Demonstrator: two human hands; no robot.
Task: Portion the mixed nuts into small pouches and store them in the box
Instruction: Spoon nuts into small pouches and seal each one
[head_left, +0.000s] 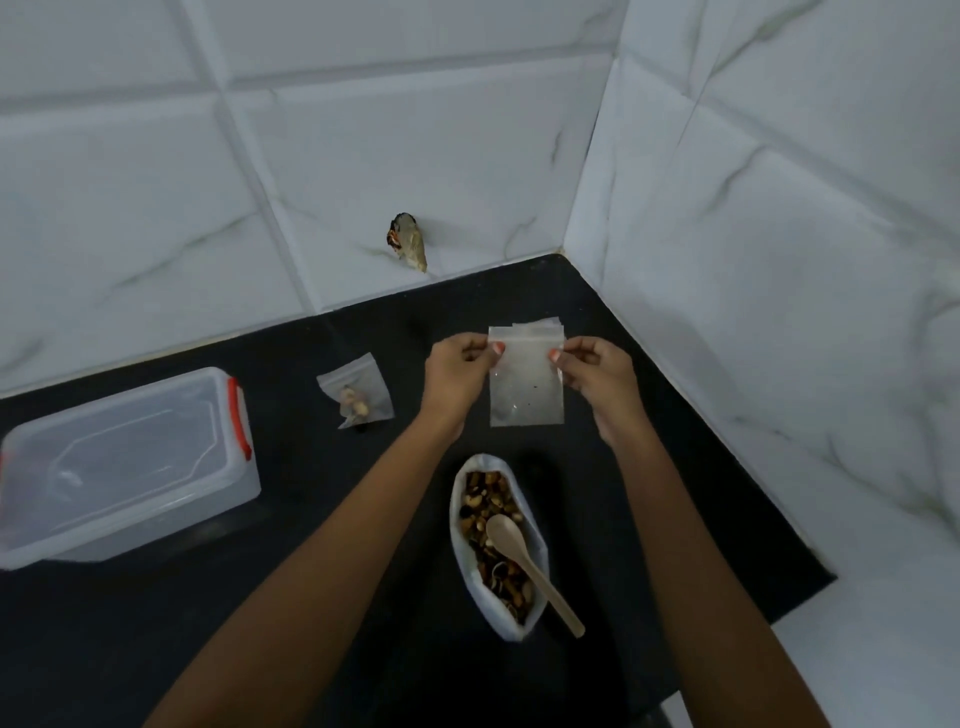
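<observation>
My left hand and my right hand each pinch a top corner of an empty clear pouch, held upright above the black counter. Behind its top edge, a few more flat pouches show. A pouch with some nuts in it lies on the counter to the left of my left hand. Below my hands an open white bag of mixed nuts lies with a wooden spoon resting in it. A clear plastic box with red clips, its lid on, stands at the far left.
The black counter ends at white marble-patterned tiled walls behind and to the right, meeting in a corner. A crumpled scrap sits against the back wall. The counter's front right edge drops off.
</observation>
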